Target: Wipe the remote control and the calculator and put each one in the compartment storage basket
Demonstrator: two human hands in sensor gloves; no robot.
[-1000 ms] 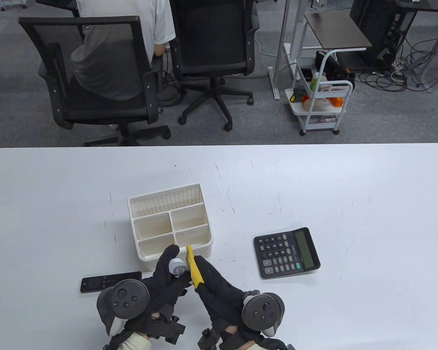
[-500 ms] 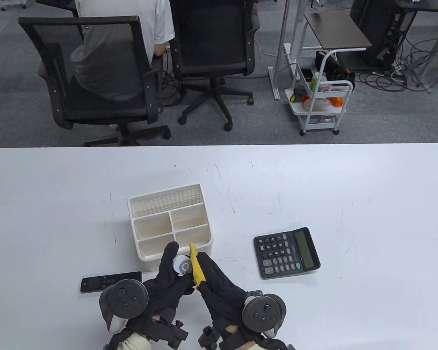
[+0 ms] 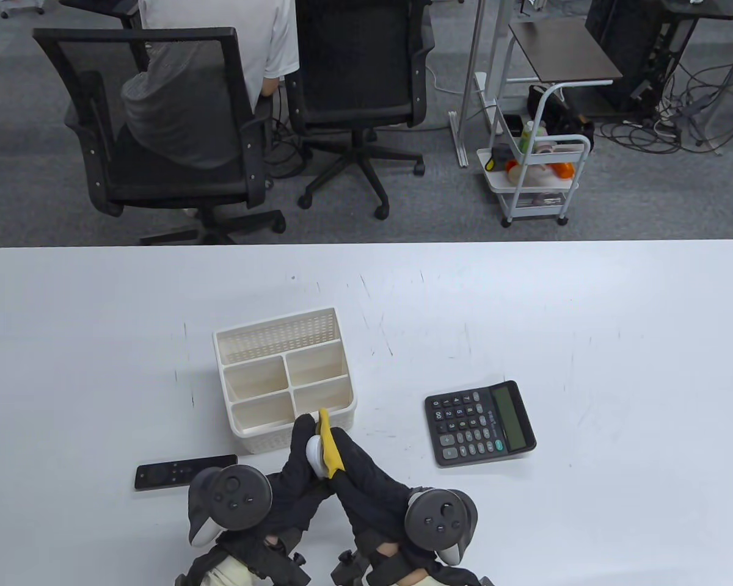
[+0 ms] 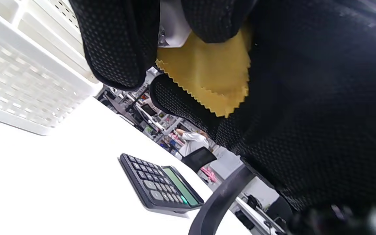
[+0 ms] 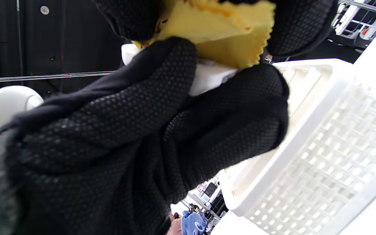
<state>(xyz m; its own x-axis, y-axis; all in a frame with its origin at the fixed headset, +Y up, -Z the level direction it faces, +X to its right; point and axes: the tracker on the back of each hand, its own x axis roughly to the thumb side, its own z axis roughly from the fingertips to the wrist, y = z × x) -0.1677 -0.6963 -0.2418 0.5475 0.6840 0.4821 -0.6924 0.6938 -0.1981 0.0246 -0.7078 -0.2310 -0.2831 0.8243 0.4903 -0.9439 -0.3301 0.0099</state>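
Observation:
My left hand (image 3: 300,434) grips a small white remote control (image 3: 313,452) just in front of the basket. With my right hand (image 3: 342,447) I pinch a yellow cloth (image 3: 327,441) and press it against the remote's right side. In the left wrist view the cloth (image 4: 207,78) lies between the gloved fingers (image 4: 119,42), with a strip of the white remote (image 4: 172,29) above it. The right wrist view shows the cloth (image 5: 227,36) over the remote (image 5: 207,80). The black calculator (image 3: 479,423) lies flat to the right, untouched. The white compartment basket (image 3: 220,342) holds nothing.
A slim black remote (image 3: 183,470) lies on the table left of my left hand. The basket wall (image 5: 321,147) is close to my fingers. In the left wrist view the calculator (image 4: 162,186) lies beyond the basket (image 4: 28,94). Chairs and a person sit beyond the far edge.
My left hand has rolled and shifted right, turning the white remote so its round button no longer faces up. The cloth now covers more of the remote.

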